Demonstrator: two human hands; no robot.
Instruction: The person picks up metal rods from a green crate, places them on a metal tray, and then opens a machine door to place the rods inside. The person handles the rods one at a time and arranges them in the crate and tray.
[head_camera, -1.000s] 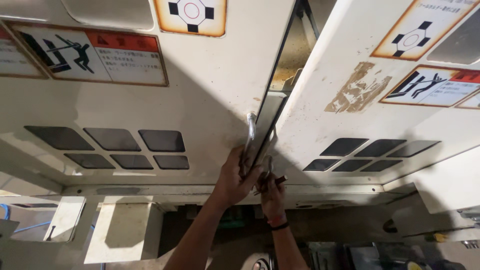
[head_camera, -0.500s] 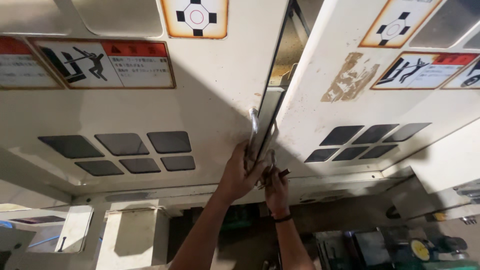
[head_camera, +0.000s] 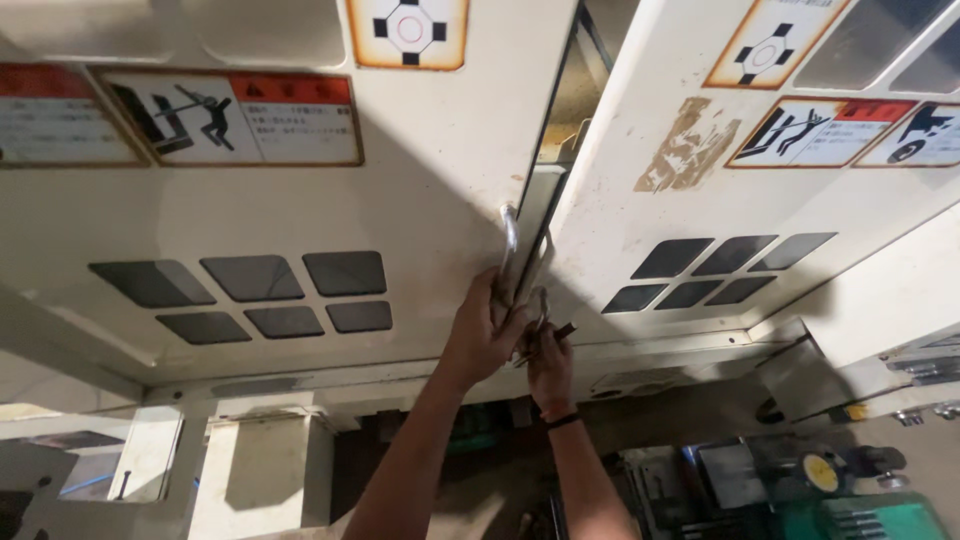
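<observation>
Two cream machine doors meet at a narrow dark gap (head_camera: 560, 110). A metal handle (head_camera: 508, 240) runs along the edge of the left door (head_camera: 330, 210). My left hand (head_camera: 482, 330) is wrapped round the lower end of this handle. Just beside it, my right hand (head_camera: 548, 362), with a dark band at the wrist, grips the lower end of a second handle on the edge of the right door (head_camera: 680, 230). The two hands touch each other at the gap.
Both doors carry dark vent slots (head_camera: 250, 290) and warning stickers (head_camera: 235, 115). A peeled sticker patch (head_camera: 688, 145) marks the right door. Below right stands green machinery with a dial gauge (head_camera: 820, 472). A cream machine base (head_camera: 260, 470) lies lower left.
The view has shifted slightly and the hands have drifted a little in frame. Both hands keep the same hold on the handles; the gap looks unchanged.
</observation>
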